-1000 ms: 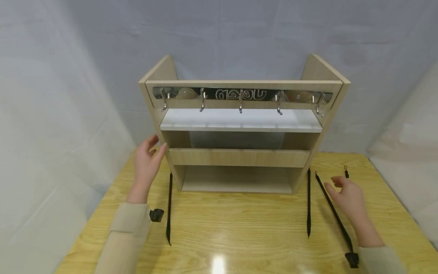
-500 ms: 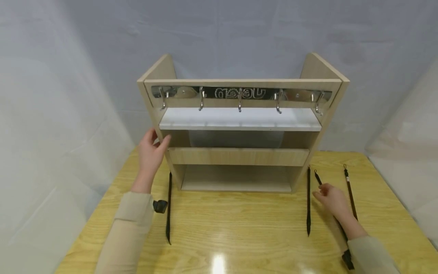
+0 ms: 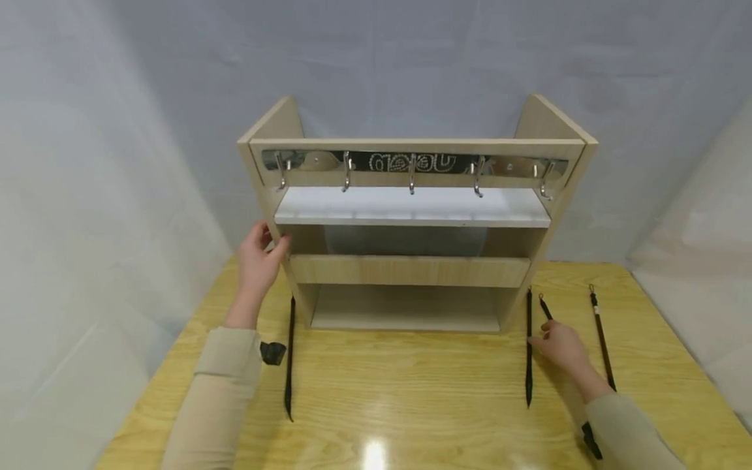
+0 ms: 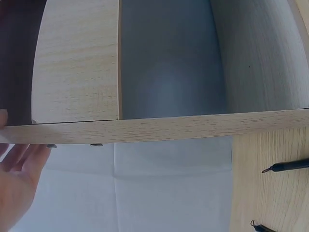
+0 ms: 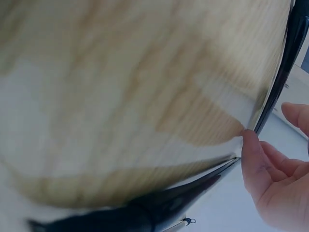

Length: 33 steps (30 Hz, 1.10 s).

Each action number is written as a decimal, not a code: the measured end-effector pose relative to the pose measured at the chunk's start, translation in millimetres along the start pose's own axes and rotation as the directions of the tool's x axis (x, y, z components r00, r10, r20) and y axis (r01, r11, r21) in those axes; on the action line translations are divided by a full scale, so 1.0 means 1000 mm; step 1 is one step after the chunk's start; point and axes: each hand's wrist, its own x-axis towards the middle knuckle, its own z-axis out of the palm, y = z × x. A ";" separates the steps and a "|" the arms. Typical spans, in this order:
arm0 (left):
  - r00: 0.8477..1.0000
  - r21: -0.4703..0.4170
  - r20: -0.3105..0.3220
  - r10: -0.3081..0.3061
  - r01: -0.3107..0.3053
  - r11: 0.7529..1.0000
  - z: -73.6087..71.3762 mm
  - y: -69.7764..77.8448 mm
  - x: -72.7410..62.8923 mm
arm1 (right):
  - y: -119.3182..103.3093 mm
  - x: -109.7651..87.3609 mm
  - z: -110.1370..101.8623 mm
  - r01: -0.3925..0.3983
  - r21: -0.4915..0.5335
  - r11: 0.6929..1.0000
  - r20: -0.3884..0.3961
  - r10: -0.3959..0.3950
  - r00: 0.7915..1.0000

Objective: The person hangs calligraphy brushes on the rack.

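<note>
Black brush (image 3: pixel 529 378) lies on the table (image 3: pixel 399 391), just beside the right front of a wooden rack (image 3: pixel 411 271). Right hand (image 3: pixel 561 348) at its shaft, thumb and fingers parted, not closed round it. Left hand (image 3: pixel 256 266) grips the rack's left side panel, thumb to the front, fingers outside. Second brush (image 3: pixel 546 309) runs partly under the right arm; third brush (image 3: pixel 602 343) farther right. Fourth brush (image 3: pixel 290 365) lies near the rack's left foot. Metal hooks (image 3: pixel 412 179) line the upper rail.

Makeshift booth: pale sheeting (image 3: pixel 376 52) on 3 sides of a wood-grain table (image 3: pixel 411 378).
</note>
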 end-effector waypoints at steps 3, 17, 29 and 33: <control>1.000 0.004 0.000 -0.009 0.009 1.000 -0.001 0.000 0.000 | -0.001 0.003 0.001 -0.009 -0.004 1.000 0.010 0.009 1.000; 0.996 -0.018 -0.085 0.028 -0.030 0.999 0.005 0.007 -0.002 | -0.013 0.012 0.004 -0.048 -0.036 0.998 0.021 0.049 0.999; 0.998 -0.028 -0.054 0.044 -0.045 0.999 0.007 0.004 -0.003 | -0.009 0.016 0.004 -0.070 -0.047 0.996 0.041 0.072 0.997; 0.997 -0.014 -0.056 0.044 -0.045 0.999 0.008 -0.002 -0.003 | -0.009 0.017 0.004 -0.073 -0.054 0.996 0.048 0.076 0.996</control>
